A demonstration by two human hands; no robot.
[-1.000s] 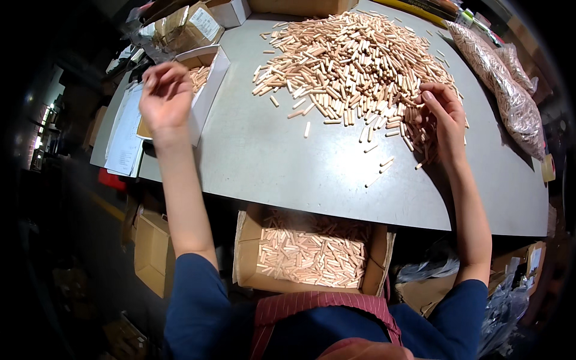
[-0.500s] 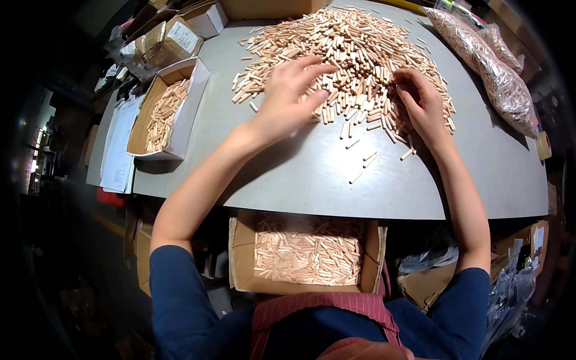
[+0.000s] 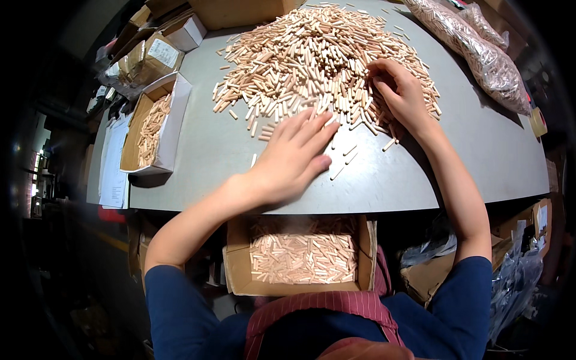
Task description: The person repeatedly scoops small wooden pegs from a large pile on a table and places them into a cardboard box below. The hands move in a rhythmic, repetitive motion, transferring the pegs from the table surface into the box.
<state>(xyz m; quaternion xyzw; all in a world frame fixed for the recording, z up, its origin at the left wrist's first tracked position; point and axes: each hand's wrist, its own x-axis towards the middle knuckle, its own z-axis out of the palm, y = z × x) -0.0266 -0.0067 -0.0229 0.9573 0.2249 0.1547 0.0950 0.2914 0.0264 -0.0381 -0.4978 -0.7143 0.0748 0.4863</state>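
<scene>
A large heap of short wooden dowels [image 3: 300, 48] covers the middle and back of the grey table [image 3: 204, 150]. My left hand [image 3: 294, 156] lies palm down near the table's front edge, its fingers spread over a few dowels at the heap's near side. At the right flank of the heap, my right hand [image 3: 403, 99] is loosely curved, with thumb and forefinger apart and the other fingertips partly hidden. No dowel shows in its grip. Below the table edge in front of me, an open cardboard box [image 3: 240, 282] holds many dowels.
On the left stands a white-sided carton [image 3: 177, 114] with dowels in it, next to paper sheets [image 3: 114, 168]. Filled clear plastic bags [image 3: 474, 54] lie at the back right, near a tape roll [image 3: 538, 122]. Taped cardboard packages [image 3: 144, 63] sit at the back left.
My left hand has come toward me from the heap's left side to the front of the table, its fingers flattening. My right hand stays at the heap's right flank. The whole view has shifted slightly.
</scene>
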